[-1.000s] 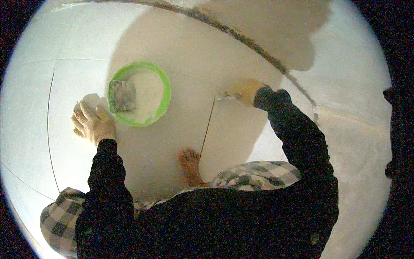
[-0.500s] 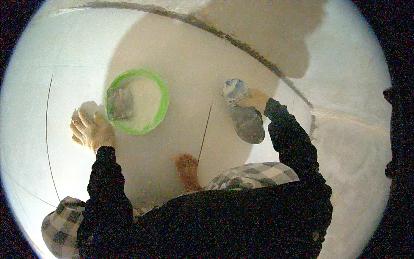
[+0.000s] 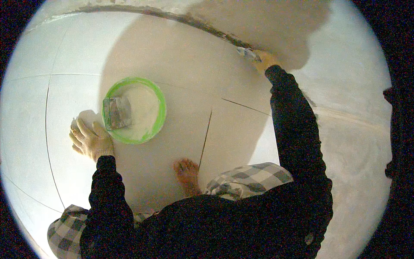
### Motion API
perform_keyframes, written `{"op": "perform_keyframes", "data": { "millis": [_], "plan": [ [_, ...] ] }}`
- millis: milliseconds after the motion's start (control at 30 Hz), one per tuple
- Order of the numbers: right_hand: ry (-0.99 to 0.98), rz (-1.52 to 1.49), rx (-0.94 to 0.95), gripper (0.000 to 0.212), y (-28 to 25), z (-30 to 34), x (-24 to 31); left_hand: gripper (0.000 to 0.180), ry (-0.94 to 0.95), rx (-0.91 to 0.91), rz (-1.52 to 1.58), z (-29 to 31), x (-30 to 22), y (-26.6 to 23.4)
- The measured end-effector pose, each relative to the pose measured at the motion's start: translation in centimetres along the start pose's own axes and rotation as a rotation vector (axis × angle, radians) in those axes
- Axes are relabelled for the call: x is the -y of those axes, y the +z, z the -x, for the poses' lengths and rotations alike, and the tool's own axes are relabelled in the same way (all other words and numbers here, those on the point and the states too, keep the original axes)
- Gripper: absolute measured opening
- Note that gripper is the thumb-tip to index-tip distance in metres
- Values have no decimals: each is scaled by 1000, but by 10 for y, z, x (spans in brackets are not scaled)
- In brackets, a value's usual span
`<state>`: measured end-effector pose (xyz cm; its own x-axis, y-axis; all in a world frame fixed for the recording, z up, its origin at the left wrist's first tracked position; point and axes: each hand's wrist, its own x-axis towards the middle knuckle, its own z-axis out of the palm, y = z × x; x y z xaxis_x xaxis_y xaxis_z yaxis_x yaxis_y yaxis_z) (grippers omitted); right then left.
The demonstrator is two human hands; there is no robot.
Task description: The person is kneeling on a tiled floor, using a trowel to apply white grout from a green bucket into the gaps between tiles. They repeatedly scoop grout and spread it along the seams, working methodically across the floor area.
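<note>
My left hand (image 3: pixel 91 139), in a pale knitted work glove, rests on the light floor tile with its fingers spread, close beside a green-rimmed bucket (image 3: pixel 162 113). Creamy white material fills the bucket. A dark rectangular tool (image 3: pixel 117 113), smeared with white, lies inside at its left; its exact kind is unclear. Far to the right, my right hand (image 3: pixel 265 61) is stretched out to the dark gap (image 3: pixel 215 32) at the foot of the wall. Its fingers are closed on a crumpled whitish-blue wad (image 3: pixel 249 54), cloth or plastic, I cannot tell which.
Large pale tiles with thin dark joints (image 3: pixel 206 138) cover the floor. The grey wall (image 3: pixel 345 82) curves along the far and right sides. My bare foot (image 3: pixel 186 170) and checked trouser knees (image 3: pixel 246 179) are near me. A broad shadow covers the middle.
My right hand has moved far forward with the wad, from above the tiles up to the gap at the wall. My left hand has stayed beside the bucket.
</note>
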<state>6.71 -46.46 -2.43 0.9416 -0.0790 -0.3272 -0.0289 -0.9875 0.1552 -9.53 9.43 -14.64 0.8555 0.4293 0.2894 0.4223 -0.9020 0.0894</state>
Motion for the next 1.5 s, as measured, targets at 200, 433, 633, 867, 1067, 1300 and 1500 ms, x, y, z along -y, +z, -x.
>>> {"op": "perform_keyframes", "data": {
  "millis": [200, 433, 633, 867, 1067, 1300, 1500],
  "plan": [
    [39, 85, -85, 44, -4, -18, 9, 56, 20, 14, -27, 1, 5, 0],
    [62, 176, 61, 42, -11, -40, 25, 58, 3, 45, -14, -1, 4, -3],
    [-62, 68, 125, 42, 3, -32, 37, 56, -12, 30, 30, -4, 9, -1],
    [-328, 100, 278, 43, 64, 70, 91, 54, -20, 23, 17, -3, 25, 25],
    [-183, -486, 361, 51, 60, 204, 145, 49, 69, 25, 92, -5, 53, 47],
    [-40, -1067, 372, 48, 105, 259, 214, 49, 77, 409, 1109, -13, 20, 18],
    [-18, -1023, 308, 48, 78, 275, 241, 52, -157, 651, 1443, -5, -21, -39]
  ]
}}
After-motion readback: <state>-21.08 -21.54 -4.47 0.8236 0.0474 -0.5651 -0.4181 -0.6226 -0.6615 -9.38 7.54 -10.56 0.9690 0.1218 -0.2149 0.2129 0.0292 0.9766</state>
